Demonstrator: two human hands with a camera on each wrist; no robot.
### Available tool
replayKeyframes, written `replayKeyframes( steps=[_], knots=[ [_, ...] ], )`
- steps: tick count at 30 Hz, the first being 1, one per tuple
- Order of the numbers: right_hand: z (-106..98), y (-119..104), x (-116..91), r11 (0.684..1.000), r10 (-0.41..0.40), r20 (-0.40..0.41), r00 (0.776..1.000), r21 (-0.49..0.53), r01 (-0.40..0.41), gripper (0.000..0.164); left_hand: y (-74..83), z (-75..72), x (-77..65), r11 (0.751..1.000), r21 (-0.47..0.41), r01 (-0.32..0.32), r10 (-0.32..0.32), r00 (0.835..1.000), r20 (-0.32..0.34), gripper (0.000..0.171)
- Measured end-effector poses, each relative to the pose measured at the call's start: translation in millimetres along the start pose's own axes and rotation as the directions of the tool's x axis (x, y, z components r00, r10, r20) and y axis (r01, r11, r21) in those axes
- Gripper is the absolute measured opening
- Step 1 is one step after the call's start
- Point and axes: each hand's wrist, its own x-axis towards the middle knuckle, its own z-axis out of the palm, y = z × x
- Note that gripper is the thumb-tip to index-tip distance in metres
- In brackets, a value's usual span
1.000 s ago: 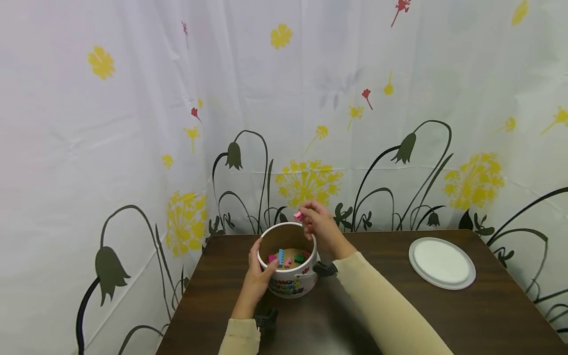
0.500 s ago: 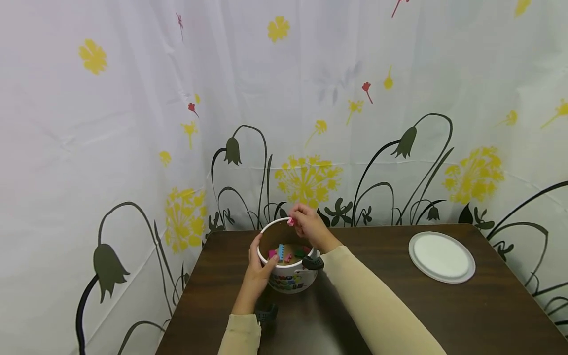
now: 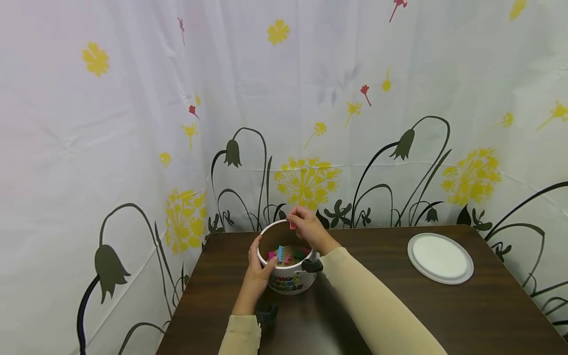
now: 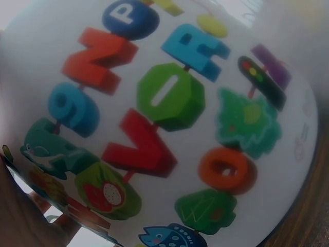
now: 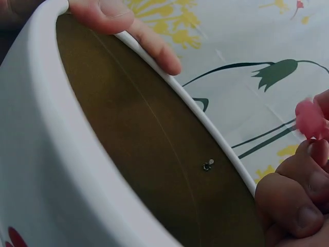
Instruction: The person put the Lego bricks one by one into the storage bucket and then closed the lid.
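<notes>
A white round tub [image 3: 286,286] stands on the table, its outside printed with bright letters. My left hand [image 3: 257,273] grips its left rim, thumb over the edge and fingers along the outside. In the left wrist view, the tub's printed wall [image 4: 169,139] fills most of the picture. Over the far right rim, my right hand [image 3: 310,231] pinches a small pink toy piece [image 3: 292,225] between thumb and fingers. The pink piece [image 5: 308,119] shows partly at the right wrist view's edge. Inside the tub lie a light blue piece [image 3: 281,254], a magenta piece [image 3: 271,255] and a green piece [image 3: 301,254].
A white round lid or plate [image 3: 441,259] lies on the dark wooden table [image 3: 377,281] to the right. Behind the table hangs a white curtain [image 3: 306,108] with a flower print.
My right hand has moved left with the pink piece, from the tub's right side to over its far rim. The left hand keeps its hold on the tub.
</notes>
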Motion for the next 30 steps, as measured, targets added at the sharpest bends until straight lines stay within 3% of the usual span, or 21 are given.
replayKeyframes(
  steps=[12,17,19,23,27,30],
  knots=[
    [5.3,-1.8,-2.9,1.0,-0.006,-0.052,0.999,0.003,0.006,0.019,-0.5,-2.6,-2.0,1.0,-0.011,-0.013,0.013,1.0,-0.005,0.088],
    [5.8,-0.3,-8.9,0.997,-0.073,-0.079,0.994,0.02,0.075,0.026,0.6,-2.6,-4.7,1.0,-0.019,-0.023,0.023,1.0,-0.011,0.086],
    [1.7,-0.4,-14.8,0.992,-0.115,-0.126,0.985,0.039,0.121,0.031,1.4,-1.9,-6.5,1.0,-0.01,-0.018,0.018,1.0,-0.005,0.086],
    [-16.2,-5.7,-33.6,0.988,-0.156,-0.329,0.931,-0.036,0.153,0.029,2.5,-2.1,-8.5,1.0,-0.004,-0.011,0.011,1.0,0.005,0.087],
    [-58.9,-8.1,-67.1,0.987,-0.096,-0.521,0.848,-0.158,0.015,0.019,5.2,-5.8,-11.4,0.999,0.016,-0.032,0.032,0.999,0.009,0.092],
    [-105.1,-7.0,-106.6,0.97,-0.037,-0.629,0.776,-0.208,-0.122,0.019,16.3,-11.4,-16.8,0.987,0.075,-0.142,0.148,0.987,-0.067,0.088]
  ],
)
